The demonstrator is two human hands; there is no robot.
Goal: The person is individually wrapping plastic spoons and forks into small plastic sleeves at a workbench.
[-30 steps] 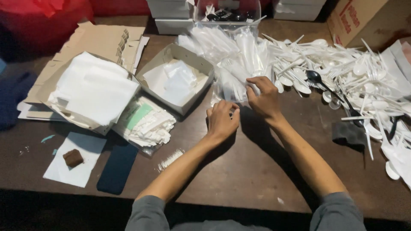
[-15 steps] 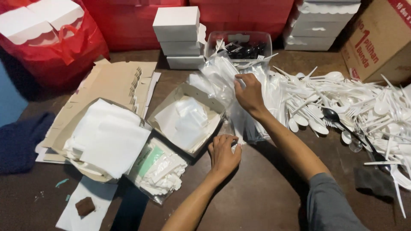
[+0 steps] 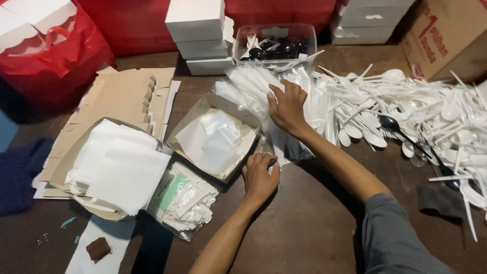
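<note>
My right hand (image 3: 287, 105) rests palm down on a heap of clear plastic sleeves (image 3: 253, 86) at the table's middle, fingers spread over them. My left hand (image 3: 259, 175) lies nearer me, fingers curled and pinching the lower end of a clear sleeve (image 3: 274, 152) beside an open cardboard box (image 3: 203, 109) that holds white paper sheets (image 3: 213, 139). To the right spreads a pile of white plastic spoons and forks (image 3: 431, 116).
A stack of white tissue sheets (image 3: 119, 165) sits in a carton at left, a bag of wrapped toothpicks (image 3: 185, 200) beside it. Flat cardboard (image 3: 119, 96), white boxes (image 3: 198, 33), a clear tub of black cutlery (image 3: 276, 45), a red bag (image 3: 56, 61) and a brown carton (image 3: 446, 35) line the back.
My right hand reached farther back onto the sleeve heap. My left hand moved slightly toward me. The view tilted up, showing more of the table's far side.
</note>
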